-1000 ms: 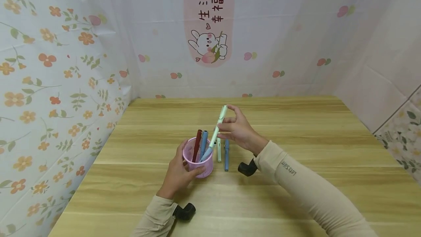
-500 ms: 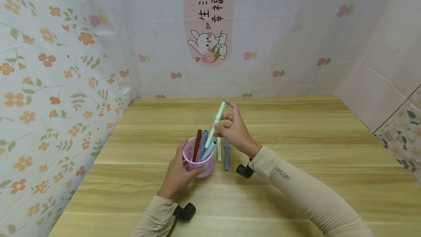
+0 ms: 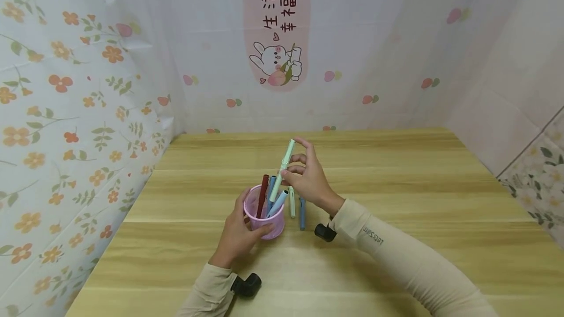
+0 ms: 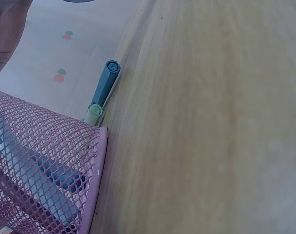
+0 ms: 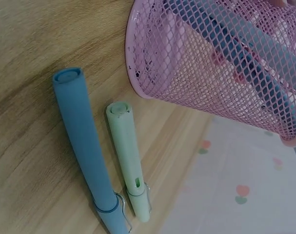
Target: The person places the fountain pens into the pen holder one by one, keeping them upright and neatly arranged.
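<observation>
the left hand (image 3: 237,233) grips a pink mesh cup (image 3: 275,228) while the right hand (image 3: 312,179) pinches a tilted green pen (image 3: 287,155) at its mouth.

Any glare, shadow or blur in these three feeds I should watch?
Head: pale sheen low on the yellow wooden table, soft shadow under the long beige right sleeve; left wrist: bluish cast, table washed out toward lower right, round lilac mesh cup readable; right wrist: dimmer upper left, slim blue pen clearly outlined.
</observation>
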`<state>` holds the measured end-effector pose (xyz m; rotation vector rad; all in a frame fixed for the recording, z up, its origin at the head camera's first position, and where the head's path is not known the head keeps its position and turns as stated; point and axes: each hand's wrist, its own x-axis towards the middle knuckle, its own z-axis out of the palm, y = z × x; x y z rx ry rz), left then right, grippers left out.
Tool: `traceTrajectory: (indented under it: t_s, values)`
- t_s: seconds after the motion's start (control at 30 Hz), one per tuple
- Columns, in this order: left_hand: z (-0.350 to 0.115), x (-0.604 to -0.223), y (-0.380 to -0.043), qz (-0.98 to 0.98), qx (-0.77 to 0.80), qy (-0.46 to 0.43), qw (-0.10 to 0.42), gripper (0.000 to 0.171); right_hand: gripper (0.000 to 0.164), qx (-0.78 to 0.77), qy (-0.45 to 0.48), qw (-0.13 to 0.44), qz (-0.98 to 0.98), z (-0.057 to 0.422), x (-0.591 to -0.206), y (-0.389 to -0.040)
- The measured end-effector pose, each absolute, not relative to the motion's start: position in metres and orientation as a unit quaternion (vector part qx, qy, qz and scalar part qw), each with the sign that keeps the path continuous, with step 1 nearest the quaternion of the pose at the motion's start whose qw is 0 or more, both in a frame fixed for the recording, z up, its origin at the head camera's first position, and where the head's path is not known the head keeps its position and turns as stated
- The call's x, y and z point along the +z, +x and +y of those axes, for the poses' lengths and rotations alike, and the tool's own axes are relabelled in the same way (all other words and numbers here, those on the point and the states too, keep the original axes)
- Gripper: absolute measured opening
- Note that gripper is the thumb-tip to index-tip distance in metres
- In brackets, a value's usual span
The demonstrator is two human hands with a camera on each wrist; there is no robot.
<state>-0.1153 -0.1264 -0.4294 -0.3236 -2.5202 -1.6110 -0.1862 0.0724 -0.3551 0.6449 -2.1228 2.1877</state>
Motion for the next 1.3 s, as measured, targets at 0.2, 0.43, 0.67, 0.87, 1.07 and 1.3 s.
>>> traceTrajectory:
  t_s: [0.2,0.43,0.67,0.87,1.07,1.3]
  values:
    - [-0.126,-0.428,-0.116,-0.836,-0.533,-0.109,0.068,0.102,0.081,0.686,0.223,0.029,-0.692,0.072,-0.358,-0.186]
    - [-0.126,-0.43,-0.118,-0.835,-0.531,-0.119,0.076,0.1,0.079,0.66,0.241,0.053,-0.71,0.07,-0.362,-0.185]
    - [-0.126,-0.43,-0.119,-0.835,-0.53,-0.124,0.079,0.099,0.069,0.617,0.261,0.078,-0.738,0.072,-0.366,-0.185]
    - [-0.127,-0.429,-0.117,-0.832,-0.537,-0.118,0.071,0.101,0.022,0.543,0.271,0.11,-0.787,0.074,-0.368,-0.184]
    - [-0.129,-0.431,-0.113,-0.832,-0.539,-0.11,0.068,0.101,0.023,0.548,0.24,0.071,-0.798,0.078,-0.372,-0.187]
    - [-0.127,-0.43,-0.117,-0.835,-0.534,-0.11,0.07,0.102,0.028,0.544,0.193,0.049,-0.815,0.086,-0.373,-0.199]
